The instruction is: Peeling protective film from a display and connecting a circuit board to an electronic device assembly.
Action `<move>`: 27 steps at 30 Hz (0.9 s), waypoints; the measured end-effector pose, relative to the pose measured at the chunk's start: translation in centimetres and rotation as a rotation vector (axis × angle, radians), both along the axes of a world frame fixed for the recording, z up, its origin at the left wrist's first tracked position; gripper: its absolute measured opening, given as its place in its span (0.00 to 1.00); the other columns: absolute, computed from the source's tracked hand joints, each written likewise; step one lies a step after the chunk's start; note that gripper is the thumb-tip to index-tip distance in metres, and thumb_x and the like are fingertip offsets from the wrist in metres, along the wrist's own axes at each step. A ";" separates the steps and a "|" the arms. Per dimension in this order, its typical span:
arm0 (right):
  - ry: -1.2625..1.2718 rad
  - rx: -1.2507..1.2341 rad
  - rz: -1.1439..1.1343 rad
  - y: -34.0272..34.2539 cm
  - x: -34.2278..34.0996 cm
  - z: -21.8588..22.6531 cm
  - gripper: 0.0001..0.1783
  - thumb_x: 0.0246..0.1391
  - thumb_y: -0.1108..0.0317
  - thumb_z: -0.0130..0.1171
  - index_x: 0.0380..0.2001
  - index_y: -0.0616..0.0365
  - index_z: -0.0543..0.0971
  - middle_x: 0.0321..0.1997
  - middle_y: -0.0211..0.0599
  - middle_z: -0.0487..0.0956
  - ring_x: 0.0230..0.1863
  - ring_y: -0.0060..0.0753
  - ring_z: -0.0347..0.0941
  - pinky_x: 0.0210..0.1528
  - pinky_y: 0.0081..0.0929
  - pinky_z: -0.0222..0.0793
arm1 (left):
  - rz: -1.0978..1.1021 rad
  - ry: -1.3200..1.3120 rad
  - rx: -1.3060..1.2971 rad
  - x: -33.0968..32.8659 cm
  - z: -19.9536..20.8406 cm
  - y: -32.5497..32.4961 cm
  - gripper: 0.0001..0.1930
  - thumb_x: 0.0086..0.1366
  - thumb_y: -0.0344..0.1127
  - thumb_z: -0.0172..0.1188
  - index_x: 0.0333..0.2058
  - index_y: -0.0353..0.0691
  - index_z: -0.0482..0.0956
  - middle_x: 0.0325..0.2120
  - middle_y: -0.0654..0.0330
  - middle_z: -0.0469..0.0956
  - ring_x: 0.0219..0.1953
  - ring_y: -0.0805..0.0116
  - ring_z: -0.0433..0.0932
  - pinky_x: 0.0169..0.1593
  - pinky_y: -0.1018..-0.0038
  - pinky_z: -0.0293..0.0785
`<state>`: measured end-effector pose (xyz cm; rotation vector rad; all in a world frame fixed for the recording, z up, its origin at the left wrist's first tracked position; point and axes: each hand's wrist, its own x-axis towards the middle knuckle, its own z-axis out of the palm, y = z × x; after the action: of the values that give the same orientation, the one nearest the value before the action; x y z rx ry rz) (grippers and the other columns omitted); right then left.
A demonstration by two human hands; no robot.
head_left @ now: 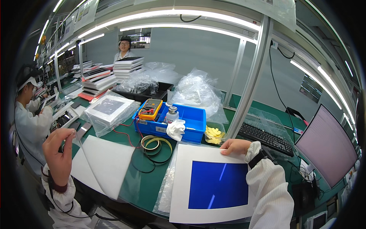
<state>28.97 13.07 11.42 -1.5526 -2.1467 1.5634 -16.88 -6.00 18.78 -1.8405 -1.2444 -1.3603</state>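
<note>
My left hand [59, 156] is raised at the left, thumb and fingertips pinched on the edge of a clear plastic film [87, 162]. The film hangs down over a white foam sheet [112, 162] lying on the bench, and its full outline is hard to make out. My right hand [235, 146] grips the top right edge of a white-framed panel [181, 183], thumb on the front face. Its blue screen [217, 185] reflects the overhead lights. A clear plastic bag [164, 194] lies under the panel's left side.
Beyond the panel, a blue bin [194, 121] holds a yellow multimeter [151, 108], a dispenser bottle [171, 114] and a crumpled white cloth [175, 130]. A tape roll [151, 142], bagged frame [108, 107], keyboard [267, 138] and monitor [327, 147] surround it. Co-workers [32, 114] sit left and behind.
</note>
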 end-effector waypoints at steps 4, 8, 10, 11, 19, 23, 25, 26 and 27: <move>-0.098 0.021 -0.086 2.2 0.0 -3.9 0.20 0.45 0.58 0.56 0.38 0.62 0.76 0.34 0.33 0.76 0.42 0.25 0.65 0.49 0.19 0.52 | 0.006 0.026 -0.007 1.7 0.5 0.5 0.04 0.50 0.20 0.54 0.27 0.31 0.73 0.22 0.55 0.74 0.24 0.66 0.73 0.30 0.78 0.67; -0.187 0.283 0.067 1.9 -0.1 -4.8 0.25 0.43 0.53 0.58 0.41 0.60 0.75 0.43 0.40 0.73 0.45 0.31 0.66 0.46 0.27 0.61 | -0.038 0.022 -0.025 4.6 1.3 0.5 0.05 0.48 0.19 0.55 0.26 0.31 0.73 0.21 0.56 0.74 0.24 0.66 0.73 0.30 0.78 0.68; -0.030 0.376 0.100 -0.6 -2.2 -3.0 0.27 0.41 0.55 0.59 0.43 0.60 0.72 0.46 0.40 0.71 0.47 0.32 0.65 0.48 0.28 0.61 | -0.114 0.018 -0.099 6.0 1.8 0.1 0.05 0.47 0.19 0.55 0.26 0.31 0.74 0.21 0.55 0.74 0.23 0.66 0.73 0.29 0.79 0.68; 0.095 0.466 0.080 -2.3 -2.1 -2.0 0.29 0.40 0.57 0.61 0.46 0.59 0.70 0.48 0.40 0.70 0.48 0.32 0.64 0.50 0.28 0.60 | -0.181 0.031 -0.126 7.2 1.6 1.4 0.06 0.47 0.18 0.55 0.26 0.31 0.74 0.21 0.55 0.74 0.23 0.66 0.74 0.29 0.79 0.68; 0.544 0.146 0.072 -9.9 -2.8 -1.0 0.38 0.37 0.61 0.58 0.54 0.61 0.59 0.53 0.45 0.65 0.54 0.39 0.60 0.57 0.34 0.54 | -0.436 0.068 -0.181 14.1 3.8 2.5 0.05 0.47 0.19 0.55 0.26 0.31 0.75 0.21 0.55 0.75 0.23 0.65 0.74 0.27 0.78 0.68; 0.715 -0.024 -0.112 -12.2 -1.5 -1.3 0.31 0.40 0.61 0.61 0.48 0.63 0.67 0.44 0.41 0.71 0.46 0.32 0.66 0.51 0.28 0.60 | -0.520 0.052 -0.241 16.2 3.5 3.4 0.05 0.47 0.20 0.56 0.26 0.31 0.76 0.22 0.54 0.76 0.22 0.68 0.74 0.26 0.79 0.68; 0.791 -0.035 -0.205 -13.0 -0.5 -1.6 0.24 0.42 0.63 0.61 0.42 0.64 0.71 0.38 0.38 0.73 0.40 0.28 0.67 0.46 0.24 0.62 | -0.556 0.039 -0.312 17.2 3.6 3.6 0.05 0.48 0.21 0.57 0.27 0.31 0.77 0.22 0.54 0.76 0.23 0.71 0.74 0.26 0.81 0.69; 0.863 -0.055 -0.288 -13.2 -0.1 -1.8 0.18 0.43 0.65 0.61 0.37 0.64 0.74 0.32 0.36 0.75 0.34 0.25 0.68 0.41 0.21 0.64 | -0.557 0.047 -0.309 17.5 3.6 3.6 0.05 0.48 0.21 0.57 0.27 0.31 0.77 0.22 0.54 0.76 0.23 0.71 0.74 0.26 0.81 0.69; 0.871 -0.051 -0.289 -13.4 0.4 -1.9 0.18 0.43 0.65 0.61 0.37 0.64 0.74 0.32 0.36 0.75 0.34 0.25 0.68 0.41 0.21 0.64 | -0.569 0.029 -0.340 17.7 3.5 3.7 0.05 0.48 0.21 0.57 0.27 0.32 0.77 0.22 0.54 0.76 0.23 0.72 0.75 0.26 0.82 0.69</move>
<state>29.41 -0.33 9.51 -0.8594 -1.3495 1.7355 0.84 -2.27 22.30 -2.5841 -1.0209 -1.4537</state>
